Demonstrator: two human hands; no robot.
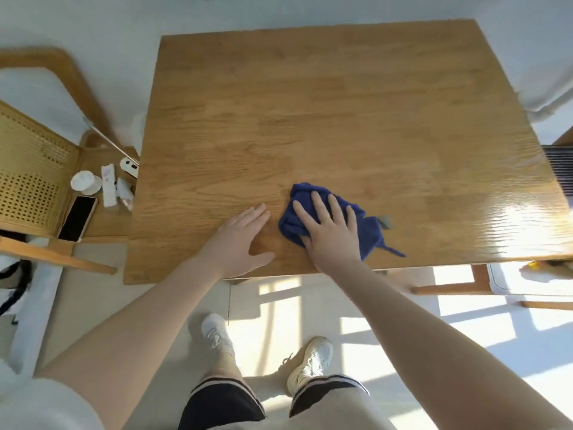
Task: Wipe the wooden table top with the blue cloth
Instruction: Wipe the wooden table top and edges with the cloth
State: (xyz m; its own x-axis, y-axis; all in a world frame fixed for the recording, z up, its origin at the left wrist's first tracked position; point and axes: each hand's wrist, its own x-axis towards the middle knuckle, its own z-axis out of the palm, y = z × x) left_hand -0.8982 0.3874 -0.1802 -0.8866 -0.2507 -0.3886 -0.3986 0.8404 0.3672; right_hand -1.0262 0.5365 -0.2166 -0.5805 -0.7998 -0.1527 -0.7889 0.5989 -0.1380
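Note:
The wooden table top (325, 113) fills the middle of the view. A crumpled blue cloth (369, 231) lies near its front edge, right of centre. My right hand (328, 231) presses flat on the cloth with the fingers spread, covering its left half. My left hand (238, 240) rests flat on the bare wood just left of the cloth, fingers together, holding nothing. A small grey tag (385, 221) sticks out at the cloth's right side.
A wooden chair with a cane back (31, 175) stands at the left; on its seat lie a phone (77, 218), white remotes (108, 184) and a white cup (85, 182). Another chair (483, 283) stands at the front right. Sunlight glares on the table's right edge.

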